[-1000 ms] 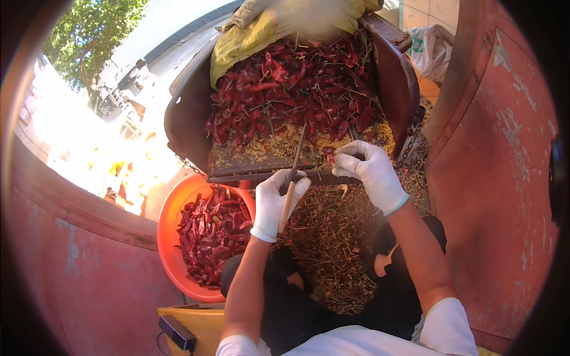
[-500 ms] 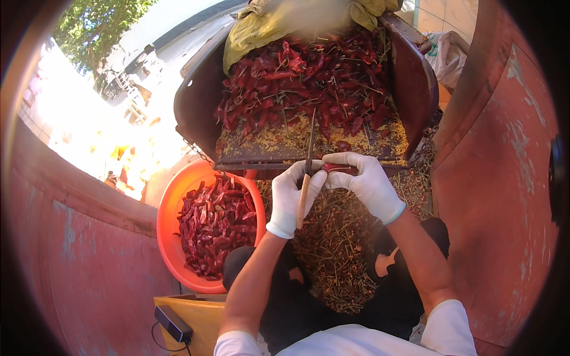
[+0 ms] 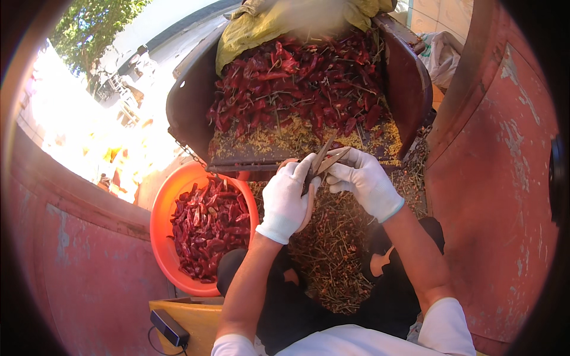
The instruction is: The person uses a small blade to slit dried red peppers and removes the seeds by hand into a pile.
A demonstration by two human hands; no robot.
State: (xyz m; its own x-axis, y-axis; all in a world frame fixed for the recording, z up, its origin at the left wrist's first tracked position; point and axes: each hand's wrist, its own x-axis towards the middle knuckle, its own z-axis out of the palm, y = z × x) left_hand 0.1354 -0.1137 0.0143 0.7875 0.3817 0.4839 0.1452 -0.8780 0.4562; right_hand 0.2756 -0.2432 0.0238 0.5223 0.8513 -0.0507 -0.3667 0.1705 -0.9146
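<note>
My left hand [image 3: 284, 200], in a white glove, is closed around a pair of scissors [image 3: 321, 159] with tan-orange handles. The blades stand apart and point up and to the right. My right hand [image 3: 369, 185], also gloved, is closed with its fingertips pinched beside the blades; whatever it holds is hidden by fingers and blades. Both hands are just in front of the lip of a dark metal tray [image 3: 409, 89]. Dried red chili peppers [image 3: 297, 83] with stems are heaped in the tray, with yellow seeds [image 3: 237, 142] strewn along its front.
An orange basin [image 3: 163, 252] of dried chilies stands at the left. Cut stems [image 3: 338, 249] cover the ground between my legs. A yellow cloth [image 3: 255, 41] drapes over the heap's back. Red panels [image 3: 499, 196] rise on both sides; a black device [image 3: 169, 327] sits on a wooden box [image 3: 202, 320].
The scissors have opened and tilted toward the right. My left hand has turned with them. The red chili seen between my fingertips before is no longer visible there.
</note>
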